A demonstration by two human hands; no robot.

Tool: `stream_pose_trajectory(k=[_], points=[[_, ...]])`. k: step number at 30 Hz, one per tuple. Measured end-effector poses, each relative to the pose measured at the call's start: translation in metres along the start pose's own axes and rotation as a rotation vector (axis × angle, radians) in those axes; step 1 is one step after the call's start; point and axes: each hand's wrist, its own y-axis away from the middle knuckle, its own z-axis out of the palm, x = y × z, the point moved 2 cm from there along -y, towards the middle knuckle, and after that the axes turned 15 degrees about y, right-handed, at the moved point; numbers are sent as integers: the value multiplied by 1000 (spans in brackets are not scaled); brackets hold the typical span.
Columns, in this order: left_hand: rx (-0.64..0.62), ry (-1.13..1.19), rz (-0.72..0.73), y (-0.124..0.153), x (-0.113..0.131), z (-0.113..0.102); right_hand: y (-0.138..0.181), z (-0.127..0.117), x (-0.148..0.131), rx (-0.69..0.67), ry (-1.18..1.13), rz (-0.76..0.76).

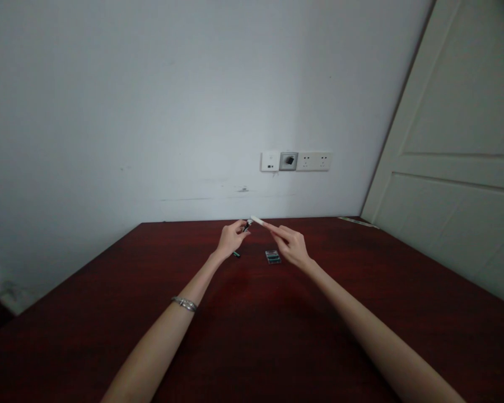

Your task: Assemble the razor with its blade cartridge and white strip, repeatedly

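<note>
Both my arms reach out over a dark red wooden table (252,336). My left hand (231,238), with a silver bracelet (185,304) on its wrist, is closed in a pinch on a small dark piece (246,226). My right hand (292,245) is closed round a slim white stick-like thing (257,220) whose tip points left toward the dark piece; the two nearly touch. A small clear box with dark contents (273,257) lies on the table just below my right hand. A tiny green-tipped item (236,254) lies under my left hand.
A white wall stands behind the table's far edge, with a row of sockets and switches (296,161). A white panelled door (457,168) leans along the right side. A flat pale strip (358,222) lies at the table's far right corner.
</note>
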Motion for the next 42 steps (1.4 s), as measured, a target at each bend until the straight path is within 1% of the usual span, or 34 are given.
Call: stream_pose_trajectory(k=[3, 7, 9, 13, 16, 21, 27, 32, 34, 37, 42], points=[[-14, 1, 2, 0, 0, 0, 2, 2, -1, -17, 11, -44], [-53, -21, 20, 0, -2, 1, 2, 2, 8, 18, 34, 36], [-50, -39, 37, 0, -3, 1, 1, 2, 9, 39, 29, 35], [-24, -90, 58, -2, -5, 0, 0, 2, 2, 52, -4, -93], [-49, -84, 64, -2, -4, 0, 0, 4, 1, 46, 13, -147], [-107, -38, 49, 0, -3, 3, 2, 6, 10, 31, 51, -146], [-142, 67, 17, 2, -10, 5, 2, 8, 15, 30, 1, -110], [-109, 162, -10, -1, -11, 1, 5, 9, 29, -19, 129, -126], [-92, 201, -12, -2, -9, 0, 6, 8, 34, -20, 158, -105], [-112, 269, -58, -3, -7, 2, 4, 4, 34, 17, 175, -71], [-184, 389, -219, 0, -12, 9, -1, 0, 16, 17, 324, -198]])
